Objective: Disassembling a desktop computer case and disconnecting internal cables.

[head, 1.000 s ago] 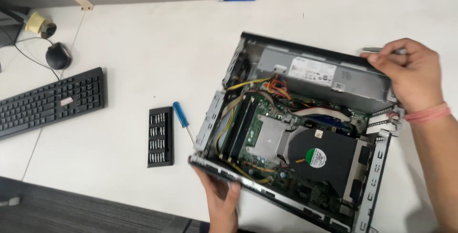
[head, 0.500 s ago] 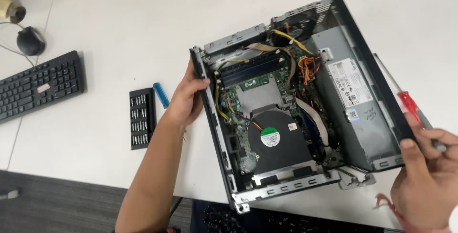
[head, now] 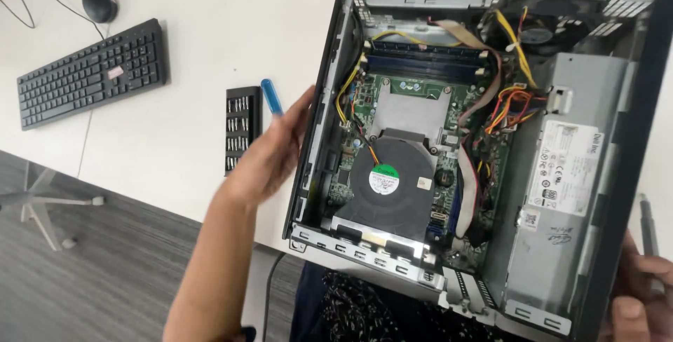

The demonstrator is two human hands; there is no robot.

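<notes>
While an opened desktop computer case [head: 491, 153] lies flat on a white table [head: 210, 48], its far-right edge overhanging the near rim, a person's left hand [head: 270, 156] presses flat, fingers spread, against the case's left wall. The right hand [head: 641, 293], at the case's lower right corner, curls its fingers around a screwdriver shaft [head: 646, 226]. Inside sit a black round cooling fan [head: 384, 184], a green motherboard [head: 420, 93] and a grey power supply box [head: 561, 188]. Just left of the case lie a blue-handled screwdriver [head: 271, 97] and a black bit set [head: 242, 128]; farther left, a black keyboard [head: 91, 72] and mouse [head: 99, 0].
</notes>
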